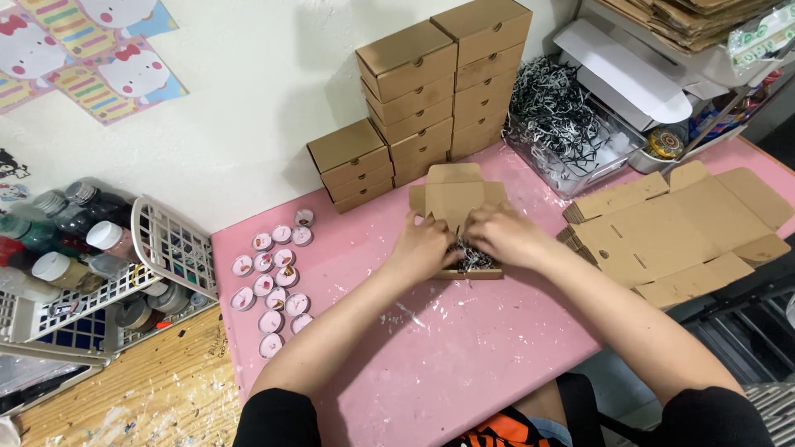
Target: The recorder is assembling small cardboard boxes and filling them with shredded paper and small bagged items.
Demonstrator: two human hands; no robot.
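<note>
A small open cardboard box (454,192) sits in the middle of the pink table (431,348), its lid standing up toward the wall. Black-and-white shredded paper (474,260) fills the box. My left hand (421,246) and my right hand (505,233) press down on that shredded paper side by side, fingers curled into it. Most of the box's inside is hidden under both hands.
Stacks of closed cardboard boxes (431,91) stand against the wall. A clear bin of shredded paper (563,124) is at the back right, flat unfolded boxes (679,228) at the right. Several small round pink tins (273,281) lie at left, beside a white basket of bottles (83,257).
</note>
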